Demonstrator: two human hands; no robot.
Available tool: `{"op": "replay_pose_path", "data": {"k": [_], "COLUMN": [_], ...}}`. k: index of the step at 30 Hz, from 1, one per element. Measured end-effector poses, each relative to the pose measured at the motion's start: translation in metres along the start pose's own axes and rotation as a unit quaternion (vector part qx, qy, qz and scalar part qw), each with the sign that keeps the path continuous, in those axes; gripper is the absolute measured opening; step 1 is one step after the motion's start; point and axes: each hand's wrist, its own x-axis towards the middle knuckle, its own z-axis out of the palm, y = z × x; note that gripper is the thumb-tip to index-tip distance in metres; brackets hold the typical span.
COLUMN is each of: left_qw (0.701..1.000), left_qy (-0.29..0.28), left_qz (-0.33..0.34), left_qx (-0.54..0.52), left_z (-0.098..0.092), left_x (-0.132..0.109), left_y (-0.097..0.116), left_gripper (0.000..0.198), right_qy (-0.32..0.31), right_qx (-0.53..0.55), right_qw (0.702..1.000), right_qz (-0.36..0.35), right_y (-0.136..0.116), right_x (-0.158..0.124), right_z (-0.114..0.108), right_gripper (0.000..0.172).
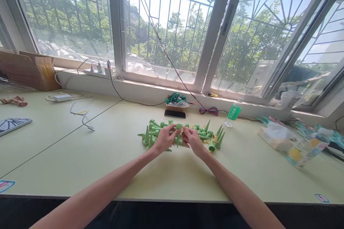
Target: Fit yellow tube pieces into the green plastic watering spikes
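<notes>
A heap of several green plastic cone spikes lies on the pale green table, with small yellow bits among those on the right. My left hand pinches one green spike piece by its round top. My right hand is closed right beside it, fingertips meeting the same piece from the right. Both hands hover over the middle of the heap.
A black phone and a small box with green wire lie behind the heap. A green-labelled bottle stands at the right, bags and another bottle farther right. Cables, a charger and a cardboard box sit at left.
</notes>
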Motion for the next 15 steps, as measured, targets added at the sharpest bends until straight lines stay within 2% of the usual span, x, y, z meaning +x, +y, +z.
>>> {"op": "replay_pose_path", "data": {"k": [6,15], "left_qw": [0.999,0.996], "left_qy": [-0.042,-0.028], "left_qz": [-0.018,0.011], "left_qx": [-0.006,0.085], "left_z": [0.0020,0.0033], "left_x": [0.0003,-0.0012], "left_y": [-0.0003,0.0032], "left_gripper": [0.040,0.053], "right_qy": [-0.002,0.017], "right_qx": [0.005,-0.020], "right_qw": [1.000,1.000], "right_qz": [-0.006,-0.017], "right_y": [-0.0023,-0.0058], "right_x": [-0.0014,-0.0022], "right_z": [0.0019,0.0015], "right_gripper": [0.042,0.043]}}
